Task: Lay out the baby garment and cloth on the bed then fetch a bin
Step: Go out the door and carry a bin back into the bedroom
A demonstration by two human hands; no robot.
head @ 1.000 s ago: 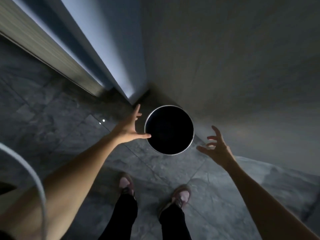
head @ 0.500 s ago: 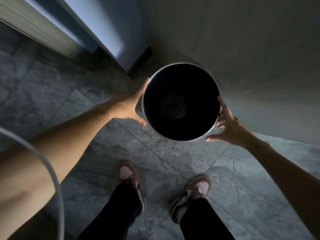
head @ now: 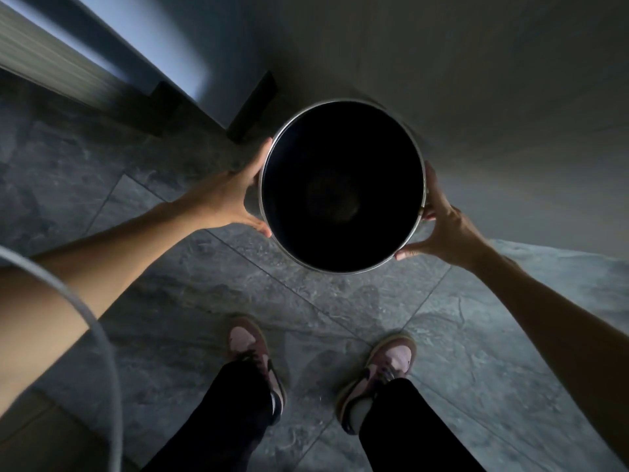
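A round bin [head: 342, 185] with a silver rim and a dark, empty-looking inside sits in the middle of the view, seen from straight above. My left hand [head: 235, 199] presses against its left side and my right hand [head: 442, 226] grips its right side, fingers curled under the rim. The bin is held between both hands, above the dark tiled floor. The baby garment, the cloth and the bed are out of view.
A grey wall [head: 476, 80] runs behind and to the right of the bin. A door frame or corner [head: 190, 86] stands at upper left. My two feet in pink shoes [head: 252, 349] stand on the grey stone tiles [head: 170, 284] below the bin.
My hands went from reaching, open, either side of the bin to closing on its sides. The bin now looks larger and nearer to me.
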